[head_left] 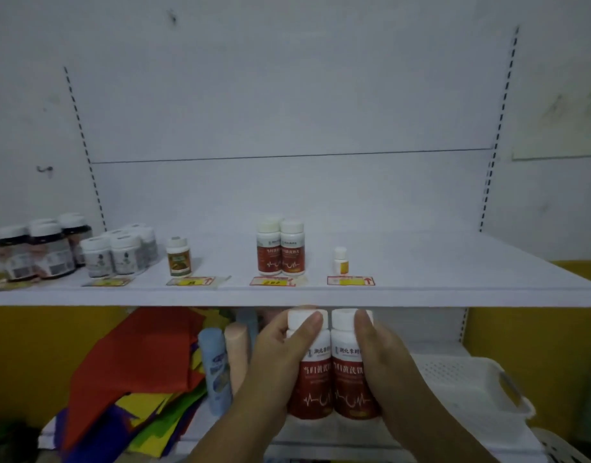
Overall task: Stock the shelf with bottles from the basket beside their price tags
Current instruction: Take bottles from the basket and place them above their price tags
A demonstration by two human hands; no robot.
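My left hand (pixel 274 365) grips a white-capped bottle with a red label (pixel 315 379), and my right hand (pixel 384 362) grips a matching bottle (pixel 349 379). The two are pressed side by side, upright, just below the front edge of the white shelf (pixel 454 295). On the shelf directly above stand matching red-label bottles (pixel 280 248) behind a red-and-yellow price tag (pixel 272 281). A white plastic basket (pixel 467 396) sits at the lower right, beside my right forearm.
Along the shelf stand dark jars (pixel 36 252) at far left, white jars (pixel 117 252), a green-label bottle (pixel 178 257) and a tiny white bottle (pixel 340 260), each near a price tag. Below lie coloured fabric pieces (pixel 130 372) and two pale tubes (pixel 217 365).
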